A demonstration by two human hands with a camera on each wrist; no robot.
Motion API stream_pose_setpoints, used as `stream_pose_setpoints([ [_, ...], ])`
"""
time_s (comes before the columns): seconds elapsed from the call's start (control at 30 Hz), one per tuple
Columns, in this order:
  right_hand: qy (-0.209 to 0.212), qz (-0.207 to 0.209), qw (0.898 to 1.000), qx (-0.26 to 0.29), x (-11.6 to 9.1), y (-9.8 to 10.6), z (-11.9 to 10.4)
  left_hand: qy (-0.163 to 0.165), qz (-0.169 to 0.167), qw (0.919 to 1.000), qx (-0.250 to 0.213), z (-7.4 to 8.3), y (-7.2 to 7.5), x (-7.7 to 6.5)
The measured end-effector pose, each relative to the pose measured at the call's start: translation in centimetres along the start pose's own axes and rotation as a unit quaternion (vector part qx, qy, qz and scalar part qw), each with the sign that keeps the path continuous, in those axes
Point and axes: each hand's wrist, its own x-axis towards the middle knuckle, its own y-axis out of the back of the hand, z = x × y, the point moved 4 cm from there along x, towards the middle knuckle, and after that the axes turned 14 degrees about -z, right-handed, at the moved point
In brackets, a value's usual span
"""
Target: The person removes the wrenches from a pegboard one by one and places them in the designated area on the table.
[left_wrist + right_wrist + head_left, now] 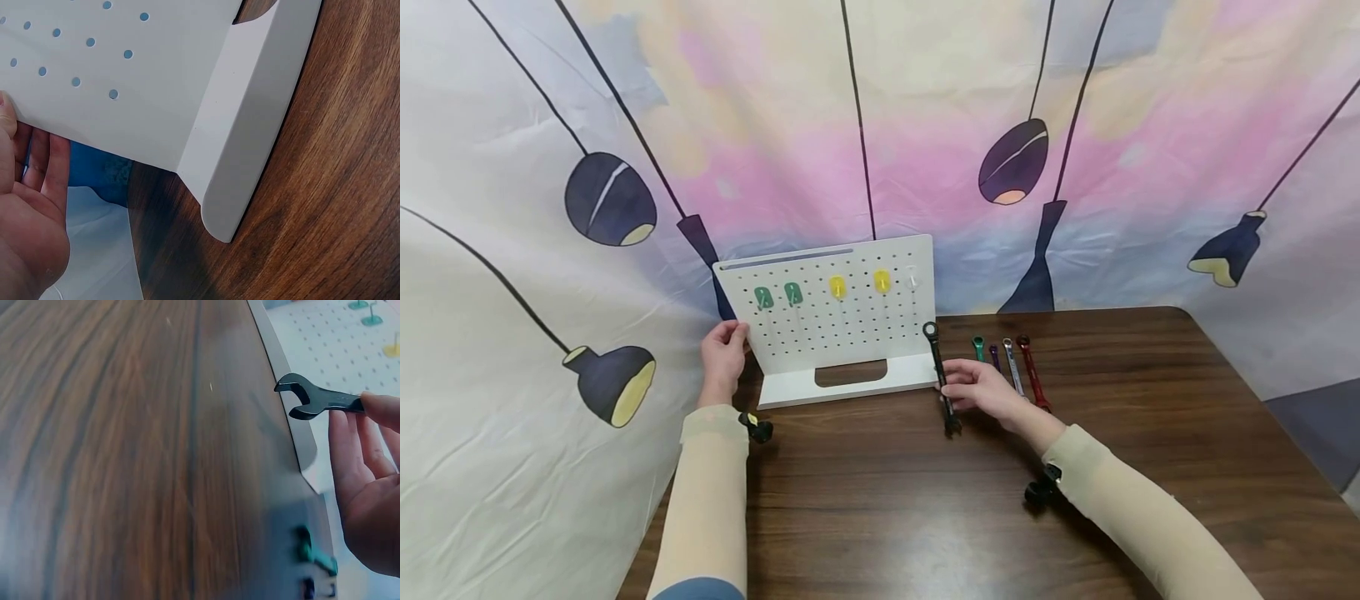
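Observation:
A white pegboard (857, 329) stands upright on its flat foot at the back of the table. At its left edge, my left hand (723, 362) pinches the panel between thumb and fingers; in the left wrist view the fingers (56, 169) reach behind the board (144, 125). My right hand (981, 390) grips a black combination wrench (937, 358) by the shank, just before the board's right end. The ring end points up and the open end down. From the right wrist, the open-ended jaw of the wrench (319, 400) sticks out past the thumb.
Two green hooks (793, 292), two yellow hooks (837, 287) and a clear hook (913, 277) sit in a row on the board. Right of it lie green (978, 343), purple (995, 357), silver (1012, 367) and red (1033, 372) wrenches. A painted cloth (790, 150) hangs behind the table.

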Motion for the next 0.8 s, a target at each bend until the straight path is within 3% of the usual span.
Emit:
stream_pose_setpoints([
  [0.8, -0.012, 0.118, 0.993, 0.005, -8.4, 8.5, 1.1, 0.013, -0.005, 0.9999, 0.009, 0.2, -0.1, 0.0],
])
